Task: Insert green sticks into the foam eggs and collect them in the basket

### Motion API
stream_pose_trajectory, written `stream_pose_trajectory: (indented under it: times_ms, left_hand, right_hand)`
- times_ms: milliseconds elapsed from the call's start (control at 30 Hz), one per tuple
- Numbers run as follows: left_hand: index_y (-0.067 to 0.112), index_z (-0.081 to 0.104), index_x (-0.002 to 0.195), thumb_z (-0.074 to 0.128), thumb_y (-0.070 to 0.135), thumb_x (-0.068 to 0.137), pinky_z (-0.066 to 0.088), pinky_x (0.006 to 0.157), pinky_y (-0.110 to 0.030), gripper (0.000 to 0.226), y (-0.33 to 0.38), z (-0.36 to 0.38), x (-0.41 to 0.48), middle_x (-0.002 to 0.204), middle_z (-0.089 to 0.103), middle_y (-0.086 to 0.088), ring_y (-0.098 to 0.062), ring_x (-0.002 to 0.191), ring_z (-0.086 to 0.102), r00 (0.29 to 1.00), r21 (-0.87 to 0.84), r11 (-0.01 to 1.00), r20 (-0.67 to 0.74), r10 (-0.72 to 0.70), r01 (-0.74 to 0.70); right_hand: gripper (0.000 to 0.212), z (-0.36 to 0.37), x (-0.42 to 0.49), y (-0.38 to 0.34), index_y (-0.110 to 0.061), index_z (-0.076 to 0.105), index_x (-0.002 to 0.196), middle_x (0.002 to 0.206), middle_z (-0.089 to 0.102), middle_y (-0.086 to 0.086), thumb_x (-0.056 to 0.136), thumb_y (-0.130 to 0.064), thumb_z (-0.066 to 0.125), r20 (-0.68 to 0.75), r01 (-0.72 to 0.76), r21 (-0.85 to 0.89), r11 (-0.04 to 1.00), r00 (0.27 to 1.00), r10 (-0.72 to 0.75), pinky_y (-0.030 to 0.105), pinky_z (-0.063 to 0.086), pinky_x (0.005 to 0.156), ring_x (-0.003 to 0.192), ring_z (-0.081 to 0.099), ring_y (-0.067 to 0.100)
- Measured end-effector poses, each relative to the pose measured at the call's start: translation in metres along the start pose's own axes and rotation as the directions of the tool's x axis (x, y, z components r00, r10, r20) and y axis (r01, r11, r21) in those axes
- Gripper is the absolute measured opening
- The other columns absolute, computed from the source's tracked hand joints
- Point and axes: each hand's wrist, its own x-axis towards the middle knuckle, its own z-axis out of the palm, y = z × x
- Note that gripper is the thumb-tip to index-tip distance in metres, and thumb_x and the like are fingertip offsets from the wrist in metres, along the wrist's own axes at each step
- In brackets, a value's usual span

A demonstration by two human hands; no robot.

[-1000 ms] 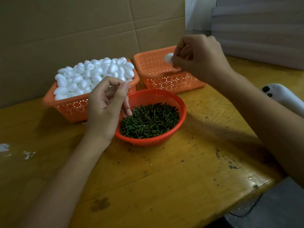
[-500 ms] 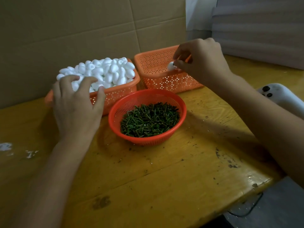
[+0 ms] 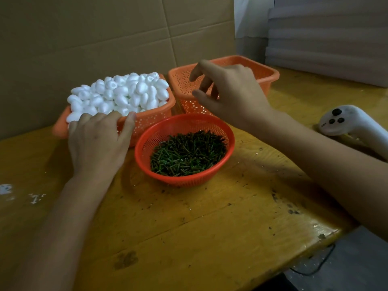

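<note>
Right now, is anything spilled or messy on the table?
Yes, a little: white crumbs lie scattered on the table at its left edge, outside the egg basket; they look like foam bits. The green sticks are all inside their round basket.

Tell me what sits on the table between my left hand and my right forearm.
In the head view, the round red basket of green sticks sits between the left hand and right forearm.

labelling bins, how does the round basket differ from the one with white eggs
The round basket is redder and holds green sticks; the egg basket is squarish, paler orange, heaped with foam eggs. The left hand touches the egg basket, not the round one. Both are perforated plastic.
</note>
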Motion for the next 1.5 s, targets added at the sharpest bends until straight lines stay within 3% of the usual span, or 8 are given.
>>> stream_pose_trajectory:
  times_ms: [133, 233, 500, 900, 1200, 1500]
  left_hand:
    - [0.005, 0.065, 0.074, 0.036, 0.052, 0.111, 0.036, 0.076, -0.049, 0.066, 0.003, 0.001, -0.001, 0.065, 0.050, -0.007, -0.033, 0.073, 0.049, 1.000, -0.040, 0.999, -0.009, -0.018, 0.017]
    - [0.007, 0.061, 0.065, 0.033, 0.054, 0.111, 0.033, 0.068, -0.044, 0.072, 0.003, 0.000, 0.000, 0.058, 0.049, -0.006, -0.032, 0.064, 0.050, 1.000, -0.035, 0.999, -0.014, -0.006, 0.006]
    - [0.007, 0.064, 0.068, 0.036, 0.057, 0.109, 0.031, 0.056, -0.037, 0.071, 0.007, -0.001, -0.003, 0.056, 0.049, -0.010, -0.034, 0.057, 0.051, 0.998, 0.043, 0.999, -0.051, 0.022, -0.020]
    - [0.007, 0.068, 0.082, 0.043, 0.047, 0.111, 0.033, 0.059, -0.037, 0.056, 0.002, 0.001, -0.003, 0.091, 0.066, -0.012, -0.028, 0.071, 0.055, 0.995, -0.034, 0.999, -0.097, 0.007, -0.011]
    - [0.003, 0.076, 0.112, 0.050, 0.034, 0.110, 0.047, 0.070, -0.043, 0.040, 0.000, 0.001, -0.003, 0.124, 0.070, -0.013, -0.035, 0.099, 0.067, 0.994, -0.112, 0.994, -0.104, -0.028, 0.016]
    - [0.003, 0.076, 0.111, 0.051, 0.027, 0.109, 0.047, 0.073, -0.044, 0.035, -0.003, 0.002, -0.002, 0.127, 0.068, -0.013, -0.036, 0.103, 0.065, 0.993, -0.153, 0.988, -0.115, -0.031, 0.013]
  right_hand:
    - [0.027, 0.004, -0.006, -0.009, -0.023, 0.064, 0.121, 0.094, 0.076, -0.013, 0.095, -0.033, 0.064, 0.041, 0.055, 0.060, 0.997, 0.998, -0.057, 0.044, 0.056, 0.075, 0.082, 0.071, 0.016]
    - [0.027, 0.008, -0.009, -0.014, -0.021, 0.065, 0.120, 0.094, 0.075, -0.015, 0.095, -0.030, 0.068, 0.075, 0.086, 0.123, 0.989, 0.993, -0.095, 0.042, 0.056, 0.075, 0.081, 0.071, 0.010]
    - [0.029, 0.010, -0.010, -0.016, -0.022, 0.064, 0.122, 0.091, 0.074, -0.016, 0.095, -0.030, 0.068, 0.084, 0.104, 0.139, 0.985, 0.990, -0.117, 0.038, 0.055, 0.072, 0.078, 0.068, 0.007]
    - [0.031, 0.009, -0.009, -0.016, -0.021, 0.062, 0.124, 0.093, 0.074, -0.016, 0.095, -0.030, 0.068, 0.081, 0.098, 0.156, 0.983, 0.990, -0.112, 0.041, 0.055, 0.072, 0.079, 0.069, 0.010]
    - [0.032, 0.009, -0.009, -0.015, -0.020, 0.061, 0.125, 0.094, 0.074, -0.017, 0.095, -0.030, 0.068, 0.071, 0.102, 0.161, 0.982, 0.991, -0.115, 0.041, 0.055, 0.071, 0.078, 0.069, 0.009]
    - [0.033, 0.011, -0.009, -0.014, -0.021, 0.060, 0.125, 0.092, 0.074, -0.018, 0.094, -0.030, 0.068, 0.069, 0.107, 0.155, 0.982, 0.990, -0.119, 0.040, 0.054, 0.071, 0.078, 0.069, 0.009]
